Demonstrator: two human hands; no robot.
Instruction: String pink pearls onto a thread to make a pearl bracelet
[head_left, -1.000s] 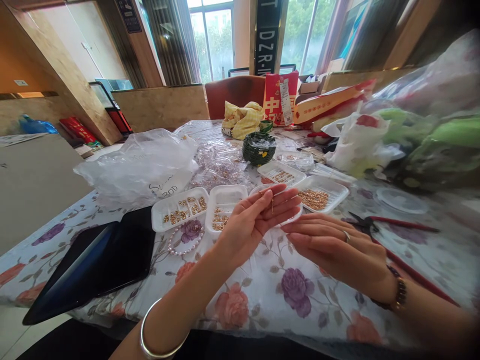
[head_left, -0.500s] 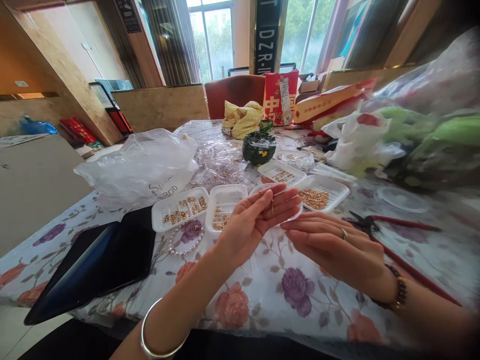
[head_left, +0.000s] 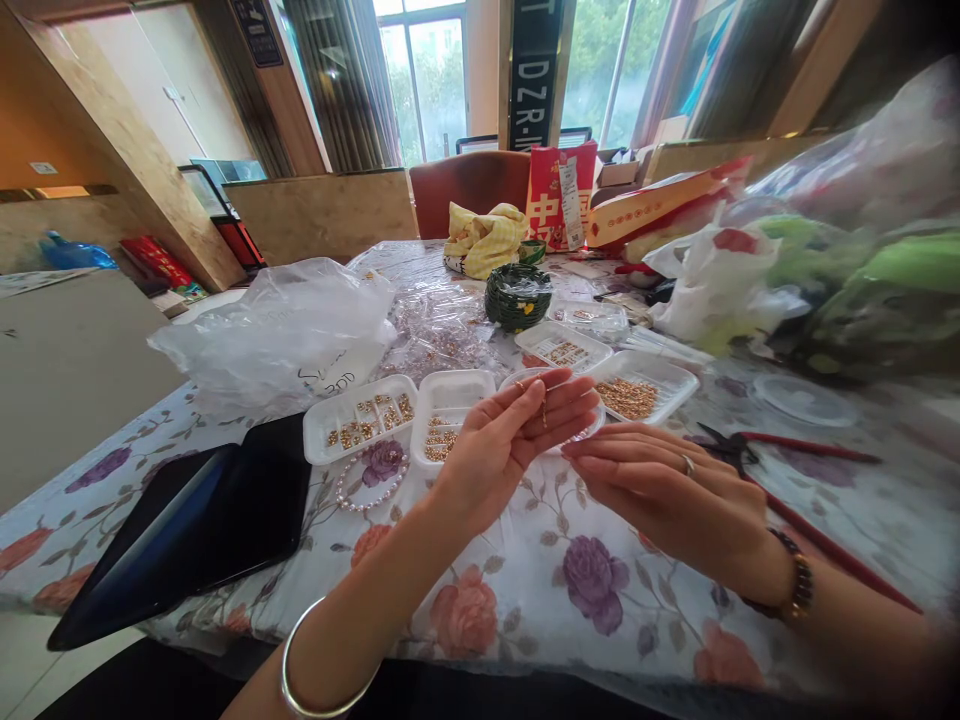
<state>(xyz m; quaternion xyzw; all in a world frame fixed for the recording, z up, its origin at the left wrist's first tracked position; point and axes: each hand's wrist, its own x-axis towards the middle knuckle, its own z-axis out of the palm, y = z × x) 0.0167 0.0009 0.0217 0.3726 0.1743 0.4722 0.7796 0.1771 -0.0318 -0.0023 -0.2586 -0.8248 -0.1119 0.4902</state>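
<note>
Left hand (head_left: 514,430) pinches a gold chain (head_left: 545,411) mid-frame; right hand (head_left: 667,482) has fingers together, can't tell if gripping. Probably light, floppy, kinda slippery, so I'd grab one end.

The chain (head_left: 544,410) is gold, the tablecloth (head_left: 525,560) white, flowered in purple and coral, the pliers (head_left: 748,452) at right red-handled, and the far basket (head_left: 516,302) dark green.

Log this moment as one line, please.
left hand: pinching thin gold strand | right hand: beside left hand, grip unclear | red-handled pliers: beside right hand | beaded loop: on tablecloth
</note>
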